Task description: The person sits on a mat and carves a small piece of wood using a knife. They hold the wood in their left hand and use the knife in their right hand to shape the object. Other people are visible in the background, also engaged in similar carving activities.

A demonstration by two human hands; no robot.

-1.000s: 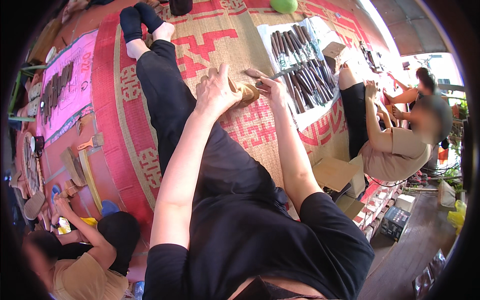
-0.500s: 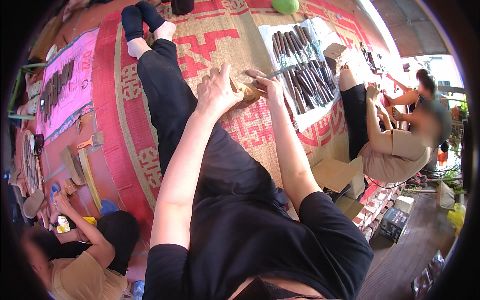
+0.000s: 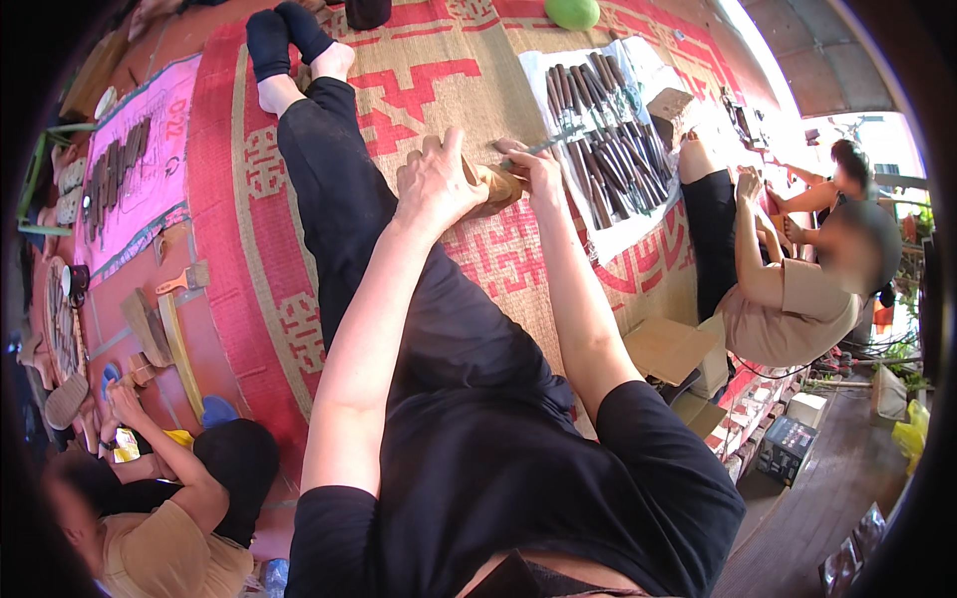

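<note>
In the upper middle of the frame, the left hand (image 3: 436, 186) gripped a brown wooden piece (image 3: 501, 189) from its left side. Its fingers (image 3: 430, 149) were partly spread and bent over the piece, with one finger pointing up toward the top of the frame. Just to the right, the right hand (image 3: 541, 177) had its fingers closed around a slim grey tool (image 3: 549, 148), which slanted from the wooden piece's upper edge up toward the right; whether its end touched the wood could not be told. The wooden piece sat between the two hands, above a red and straw-coloured mat (image 3: 431, 85), though what lay directly beneath it was hidden. In the upper right of the frame, near the right hand, rows of dark-handled tools (image 3: 625, 167) lay on a white sheet (image 3: 612, 239), with a squared wooden block (image 3: 674, 110) beside them. A round green object (image 3: 572, 13) lay at the top edge of the frame
</note>
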